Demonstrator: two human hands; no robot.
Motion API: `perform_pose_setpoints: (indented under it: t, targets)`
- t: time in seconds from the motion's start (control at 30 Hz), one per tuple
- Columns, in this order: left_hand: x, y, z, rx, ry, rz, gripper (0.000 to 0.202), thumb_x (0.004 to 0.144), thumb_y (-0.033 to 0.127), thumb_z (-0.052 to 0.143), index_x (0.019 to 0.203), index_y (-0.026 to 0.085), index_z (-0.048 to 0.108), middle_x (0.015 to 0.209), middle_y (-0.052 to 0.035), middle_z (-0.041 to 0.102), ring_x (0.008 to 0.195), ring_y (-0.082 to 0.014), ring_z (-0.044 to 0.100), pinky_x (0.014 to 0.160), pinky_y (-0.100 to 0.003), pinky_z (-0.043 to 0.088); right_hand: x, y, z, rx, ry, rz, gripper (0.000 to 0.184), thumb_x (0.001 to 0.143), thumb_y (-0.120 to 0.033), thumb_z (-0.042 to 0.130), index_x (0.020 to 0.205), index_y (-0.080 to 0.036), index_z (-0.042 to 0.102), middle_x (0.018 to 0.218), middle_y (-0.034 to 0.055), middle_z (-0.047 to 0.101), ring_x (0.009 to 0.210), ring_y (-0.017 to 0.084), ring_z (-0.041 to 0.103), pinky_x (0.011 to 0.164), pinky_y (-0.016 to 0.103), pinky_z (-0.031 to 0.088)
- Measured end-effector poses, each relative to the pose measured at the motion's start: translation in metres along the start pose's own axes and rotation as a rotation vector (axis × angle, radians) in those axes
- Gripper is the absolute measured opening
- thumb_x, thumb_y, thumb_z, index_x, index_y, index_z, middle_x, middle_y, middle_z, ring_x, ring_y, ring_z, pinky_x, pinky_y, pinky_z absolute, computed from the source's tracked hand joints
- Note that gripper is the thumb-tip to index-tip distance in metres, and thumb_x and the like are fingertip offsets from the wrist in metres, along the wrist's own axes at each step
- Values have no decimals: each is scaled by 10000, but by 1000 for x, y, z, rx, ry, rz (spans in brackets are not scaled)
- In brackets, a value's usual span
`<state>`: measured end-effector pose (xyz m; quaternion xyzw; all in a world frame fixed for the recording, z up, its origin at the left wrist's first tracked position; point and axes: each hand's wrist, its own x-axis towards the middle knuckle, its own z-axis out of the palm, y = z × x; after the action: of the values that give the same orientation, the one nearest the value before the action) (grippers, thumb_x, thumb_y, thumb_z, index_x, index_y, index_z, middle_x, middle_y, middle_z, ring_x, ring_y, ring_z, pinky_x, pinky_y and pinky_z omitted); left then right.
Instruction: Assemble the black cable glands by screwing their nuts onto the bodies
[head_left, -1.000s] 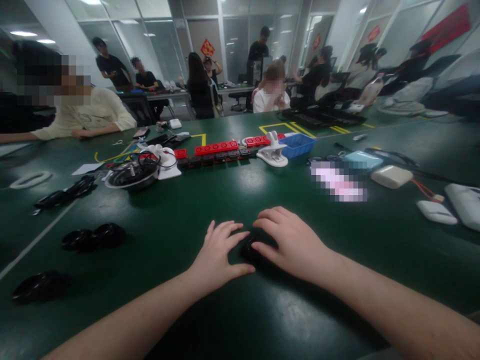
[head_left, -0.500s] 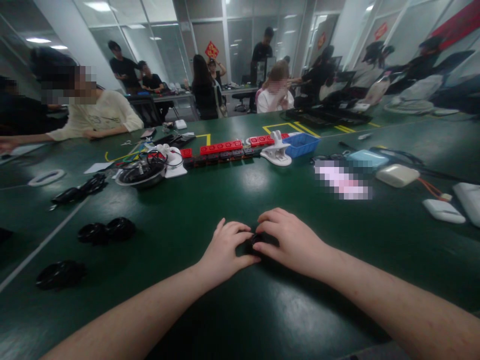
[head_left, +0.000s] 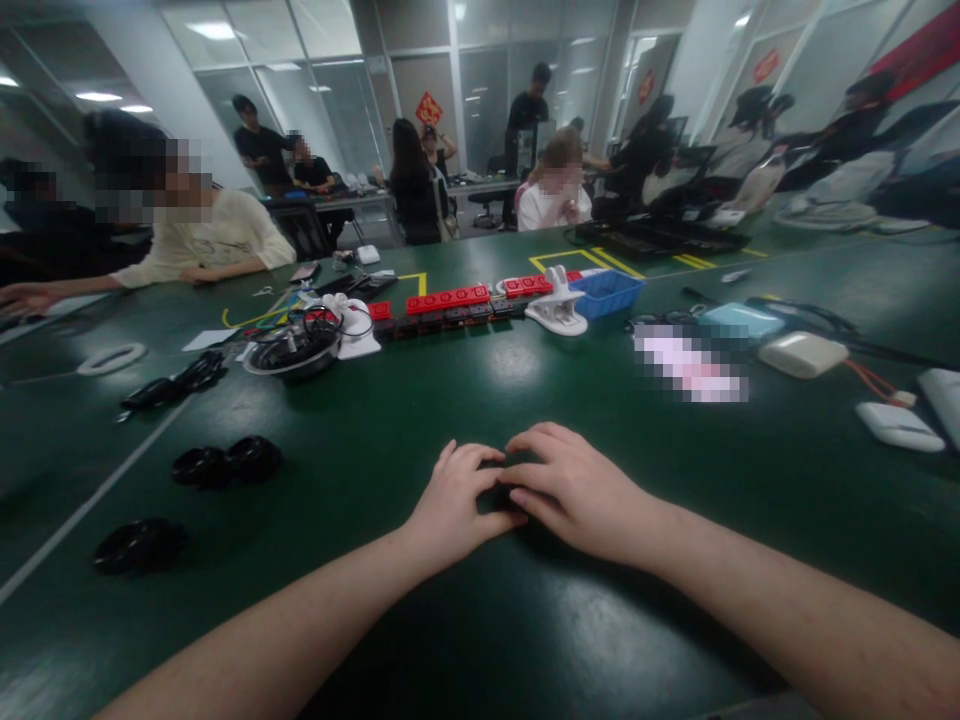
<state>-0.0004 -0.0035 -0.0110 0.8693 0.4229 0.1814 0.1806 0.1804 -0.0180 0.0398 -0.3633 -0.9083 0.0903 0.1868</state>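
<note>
My left hand [head_left: 454,495] and my right hand [head_left: 574,485] meet above the green table, their fingers curled toward each other and the fingertips touching or nearly so. A small dark patch shows between them. Whatever they hold there is mostly hidden by the fingers and too dark to name. To the left of my left hand lie two black coiled bundles [head_left: 225,462] side by side, with another black coil [head_left: 141,546] nearer to me.
Beyond my hands stand a row of red-topped black blocks [head_left: 448,300], a white clip stand [head_left: 558,310], a blue bin [head_left: 609,293] and a metal bowl [head_left: 294,355]. At right lie a pale case [head_left: 802,353] and a white case [head_left: 898,426]. A person [head_left: 217,235] sits at far left.
The view has shifted slightly, so the table things appear a little farther right. My right fingers have moved slightly closer over my left fingertips, covering the black thing seen between them before.
</note>
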Motion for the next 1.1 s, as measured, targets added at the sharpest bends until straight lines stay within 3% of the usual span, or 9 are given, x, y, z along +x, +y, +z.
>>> perform_pose_setpoints:
  t: [0.2, 0.4, 0.77, 1.1]
  targets:
    - [1, 0, 0, -7, -16, -6, 283, 703, 330, 669, 965, 237, 616, 1105, -34, 525, 1079, -232, 449, 1023, -516, 194, -2, -6, -1, 25, -11, -71, 172, 822, -197, 500, 799, -186, 670, 1043, 79, 537, 1008, 212, 442, 909, 398, 350]
    - [0, 0, -1, -9, -13, -10, 289, 703, 320, 657, 969, 217, 607, 1114, -41, 520, 1088, -240, 439, 1030, -512, 189, -3, -7, -1, 51, 9, -72, 196, 821, -200, 492, 736, -178, 667, 1070, 82, 539, 1039, 216, 436, 939, 420, 329]
    - [0, 0, -2, -46, 40, -29, 234, 699, 311, 676, 906, 221, 614, 1065, -31, 541, 1039, -233, 470, 1001, -507, 239, -1, -1, -2, -52, 36, -9, 218, 820, -256, 499, 716, -161, 666, 987, 89, 575, 1016, 233, 453, 958, 455, 318]
    - [-1, -3, 1, -41, 40, -26, 302, 676, 334, 710, 940, 231, 604, 1071, -27, 538, 1053, -227, 464, 1011, -508, 220, 1, 8, 2, -187, 66, 9, 292, 852, -346, 464, 736, -157, 655, 962, 94, 586, 995, 232, 475, 971, 470, 292]
